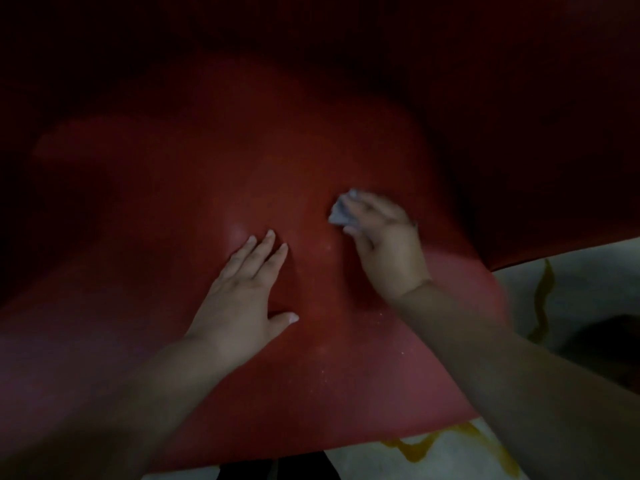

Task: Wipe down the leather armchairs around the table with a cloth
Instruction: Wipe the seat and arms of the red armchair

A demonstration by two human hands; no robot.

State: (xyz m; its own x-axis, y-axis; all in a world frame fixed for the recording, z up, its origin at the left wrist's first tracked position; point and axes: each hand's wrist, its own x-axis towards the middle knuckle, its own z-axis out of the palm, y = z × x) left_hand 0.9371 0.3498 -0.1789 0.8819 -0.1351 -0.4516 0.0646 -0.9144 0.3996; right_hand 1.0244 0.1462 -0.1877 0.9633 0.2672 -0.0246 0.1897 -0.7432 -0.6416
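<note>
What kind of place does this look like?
Probably a dim indoor lounge or sitting area, though little shows: a red leather armchair seat, a pale floor with yellow veining, and a cloth wiping it.

Crumpled grey cloth point(341, 213) on red armchair point(214, 188)

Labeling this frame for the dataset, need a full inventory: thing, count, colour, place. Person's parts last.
armchair seat: 1, red leather, fills most of the view, dim toward the top and left
cloth: 1, pale grey, bunched on the seat right of centre, under the right hand's fingers
specks: several, whitish, scattered on the seat between the two arms
floor: 1, pale with yellow wavy marks, lower right and bottom edge
left hand: 1, flat on the seat, fingers straight, holds nothing
right hand: 1, fingers curled over the cloth, pressing it to the seat
</note>
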